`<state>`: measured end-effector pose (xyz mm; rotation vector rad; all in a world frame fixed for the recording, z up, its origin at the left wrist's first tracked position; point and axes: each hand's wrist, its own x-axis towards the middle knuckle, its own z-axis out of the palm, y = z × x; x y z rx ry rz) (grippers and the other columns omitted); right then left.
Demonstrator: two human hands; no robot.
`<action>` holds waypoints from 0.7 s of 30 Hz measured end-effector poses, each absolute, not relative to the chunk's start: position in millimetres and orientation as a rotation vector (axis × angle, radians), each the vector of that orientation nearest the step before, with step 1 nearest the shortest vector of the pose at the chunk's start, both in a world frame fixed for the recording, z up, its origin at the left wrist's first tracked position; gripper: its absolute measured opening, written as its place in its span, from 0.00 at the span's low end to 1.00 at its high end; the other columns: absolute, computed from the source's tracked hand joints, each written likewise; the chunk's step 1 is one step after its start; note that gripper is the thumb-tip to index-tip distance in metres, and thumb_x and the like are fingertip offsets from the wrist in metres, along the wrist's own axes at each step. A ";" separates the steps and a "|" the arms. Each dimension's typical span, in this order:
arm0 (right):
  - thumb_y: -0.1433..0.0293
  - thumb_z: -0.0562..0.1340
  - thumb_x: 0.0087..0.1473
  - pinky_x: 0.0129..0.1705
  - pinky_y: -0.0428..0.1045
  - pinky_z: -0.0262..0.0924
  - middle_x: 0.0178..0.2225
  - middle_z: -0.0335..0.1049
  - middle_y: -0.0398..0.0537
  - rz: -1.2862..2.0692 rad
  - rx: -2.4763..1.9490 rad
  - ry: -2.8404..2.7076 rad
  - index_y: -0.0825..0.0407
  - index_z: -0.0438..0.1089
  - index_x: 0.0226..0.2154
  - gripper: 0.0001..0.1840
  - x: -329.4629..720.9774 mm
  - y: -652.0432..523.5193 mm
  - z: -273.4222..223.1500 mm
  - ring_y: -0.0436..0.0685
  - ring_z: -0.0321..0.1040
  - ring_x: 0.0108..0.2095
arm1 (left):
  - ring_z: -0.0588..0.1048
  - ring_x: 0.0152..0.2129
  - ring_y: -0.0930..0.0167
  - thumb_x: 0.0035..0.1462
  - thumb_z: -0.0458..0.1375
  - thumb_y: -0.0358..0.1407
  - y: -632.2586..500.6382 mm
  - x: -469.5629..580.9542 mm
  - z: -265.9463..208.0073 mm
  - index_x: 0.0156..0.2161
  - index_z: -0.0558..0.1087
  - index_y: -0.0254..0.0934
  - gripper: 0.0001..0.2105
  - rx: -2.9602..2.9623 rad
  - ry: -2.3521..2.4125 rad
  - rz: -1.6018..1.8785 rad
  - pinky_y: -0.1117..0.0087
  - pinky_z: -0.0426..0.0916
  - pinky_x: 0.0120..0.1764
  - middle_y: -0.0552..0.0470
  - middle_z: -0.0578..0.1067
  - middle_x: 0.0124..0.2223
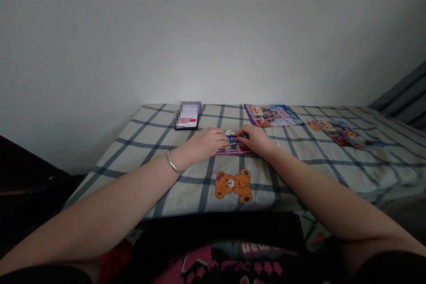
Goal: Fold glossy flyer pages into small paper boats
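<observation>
A colourful printed leaflet (235, 149), seemingly folded, lies on the checked cloth between my two hands. My left hand (210, 140) rests on its left side, fingers curled together over the paper and partly hiding it. At the right part of the sheet, my right hand (255, 139) pinches the upper edge between thumb and fingers. A small pale bit of paper shows just above the fold, between the fingertips. My hands cover much of the leaflet, so its full shape cannot be made out.
A phone (187, 116) with a lit, blurred screen lies behind my left hand. Two more printed leaflets, one at the back (273, 115) and another leaflet (351, 134) farther right, lie on the checked cloth (140, 159). A white wall (213, 35) rises behind.
</observation>
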<state>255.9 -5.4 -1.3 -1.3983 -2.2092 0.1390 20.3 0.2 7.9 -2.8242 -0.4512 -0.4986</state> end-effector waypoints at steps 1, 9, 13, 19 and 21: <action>0.73 0.66 0.53 0.41 0.49 0.61 0.34 0.76 0.49 0.127 -1.401 -2.217 0.53 0.75 0.32 0.01 255.6 -5.8 -1.1 0.55 0.70 0.37 | 0.70 0.51 0.67 0.62 0.54 0.28 -0.5 20.6 8.9 0.50 0.75 0.40 0.13 -2.825 -0.445 -0.479 0.62 0.64 0.55 0.50 0.77 0.50; 0.73 0.64 0.54 0.46 0.51 0.64 0.40 0.77 0.49 0.087 -1.217 -2.287 0.51 0.74 0.39 0.08 263.1 -9.2 -1.5 0.56 0.72 0.41 | 0.69 0.51 0.64 0.60 0.56 0.30 -11.8 22.4 16.6 0.51 0.74 0.43 0.14 -2.745 -0.567 -0.385 0.55 0.54 0.59 0.52 0.77 0.49; 0.72 0.64 0.55 0.52 0.53 0.62 0.48 0.74 0.50 0.023 -0.988 -2.445 0.49 0.76 0.38 0.07 267.7 -11.4 -0.3 0.57 0.70 0.48 | 0.69 0.50 0.64 0.60 0.56 0.30 -13.8 23.0 16.9 0.50 0.74 0.42 0.14 -2.748 -0.605 -0.360 0.56 0.54 0.59 0.51 0.77 0.50; 0.74 0.61 0.58 0.51 0.55 0.60 0.46 0.75 0.49 -0.212 -0.977 -2.503 0.48 0.78 0.39 0.11 263.3 -17.5 3.0 0.59 0.67 0.46 | 0.71 0.47 0.66 0.59 0.54 0.28 -11.1 23.7 14.6 0.51 0.73 0.39 0.16 -2.800 -0.604 -0.333 0.60 0.61 0.54 0.49 0.77 0.49; 0.74 0.59 0.59 0.48 0.54 0.60 0.43 0.76 0.50 -0.243 -0.980 -2.524 0.48 0.78 0.39 0.12 261.6 -18.9 3.7 0.58 0.66 0.43 | 0.71 0.46 0.66 0.58 0.55 0.27 -10.1 23.6 13.9 0.51 0.73 0.38 0.16 -2.817 -0.589 -0.332 0.61 0.62 0.53 0.49 0.77 0.49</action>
